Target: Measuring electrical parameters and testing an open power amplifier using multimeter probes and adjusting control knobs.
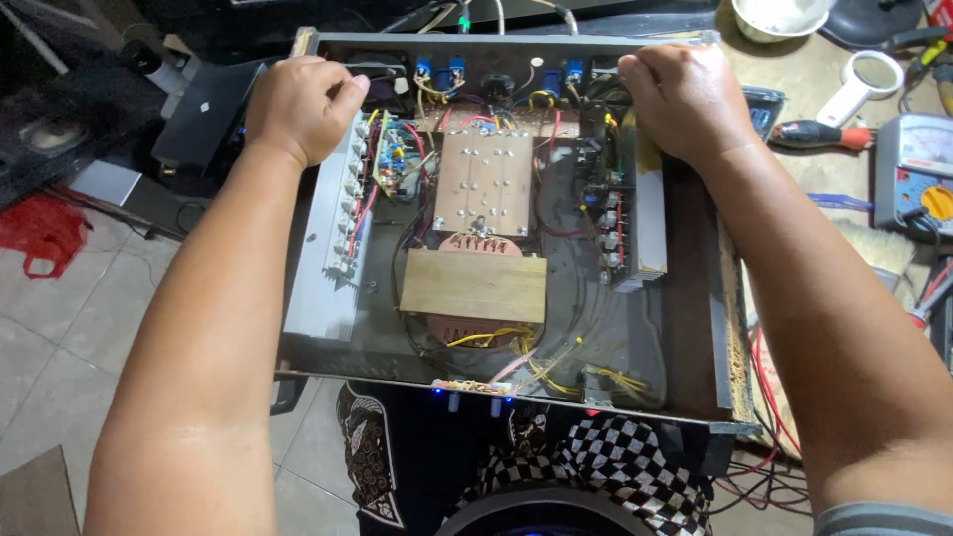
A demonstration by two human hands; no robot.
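Note:
An open amplifier chassis (695, 298) lies in front of me with its lid off, showing circuit boards, coloured wiring and a round transformer (476, 328) under a wooden block (475, 285). My left hand (303, 104) is curled over the far left corner of the chassis, beside a finned heat sink (338, 228). My right hand (685, 99) grips the far right edge, over the right-hand circuit board (615, 223). Both forearms reach along the chassis sides.
To the right on the bench lie a red-handled screwdriver (819, 134), a magnifying glass (864, 79), a multimeter with a yellow dial (918, 184), a brush (879, 248) and a white bowl (779, 18). A black speaker (55, 119) and red bag (45, 233) sit on the tiled floor at left.

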